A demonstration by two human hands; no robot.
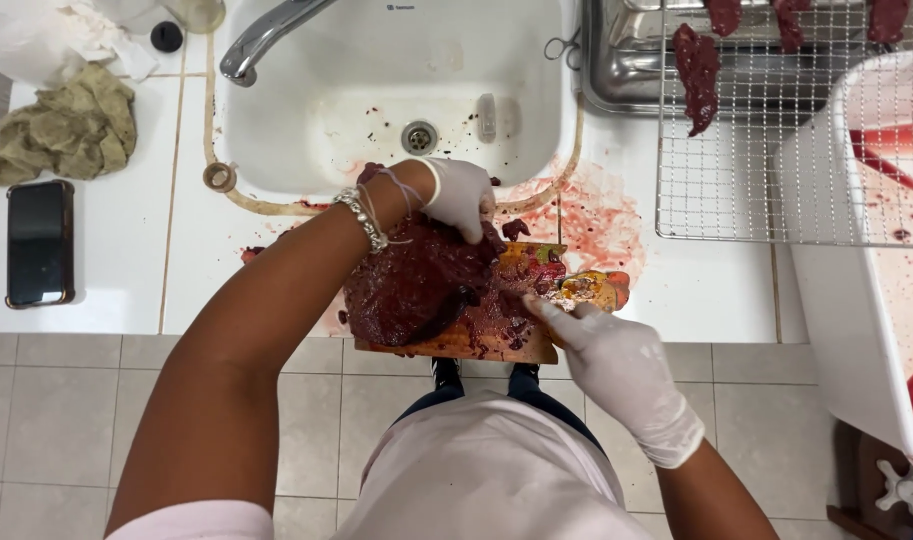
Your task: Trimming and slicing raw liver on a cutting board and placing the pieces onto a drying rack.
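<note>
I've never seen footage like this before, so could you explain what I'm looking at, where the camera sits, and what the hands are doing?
There is no machine here: a person wears a camera on the head, looking down at their own gloved hands. The left hand presses on a large dark red slab of meat lying on a wooden cutting board at the counter's edge. The right hand touches the board's right end; whether it holds a tool I cannot tell. Behind is a white sink. A wire rack with meat strips sits to the right; a phone and cloth lie left.
</note>
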